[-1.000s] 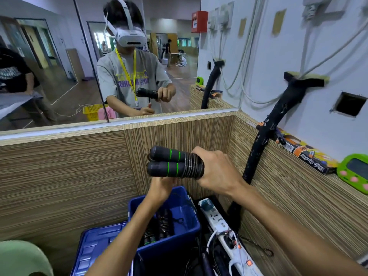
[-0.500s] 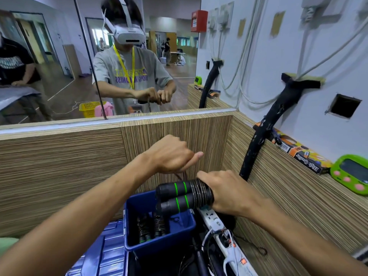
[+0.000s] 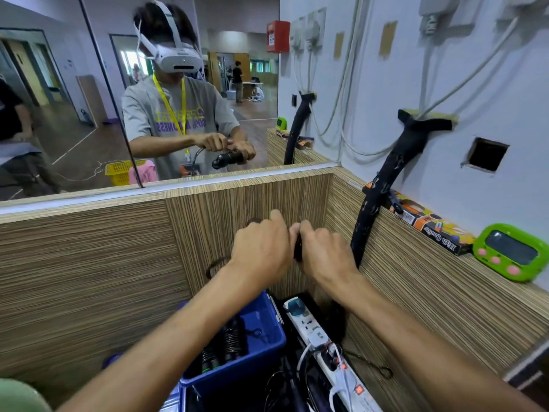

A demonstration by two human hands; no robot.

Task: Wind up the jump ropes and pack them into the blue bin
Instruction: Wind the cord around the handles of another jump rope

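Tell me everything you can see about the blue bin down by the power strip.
The blue bin is a glossy, plastic-looking box, open at the top, sitting low in the corner of the wood-grain partition, below both hands. Its right rim lies beside a white power strip. Inside lie wound jump ropes: black handles with green marks and ribbed coils. The left forearm crosses over its near left side, hiding that part. No hand touches it.

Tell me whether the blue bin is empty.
Not empty: the blue bin holds wound jump ropes, their coils and black handles lying inside.
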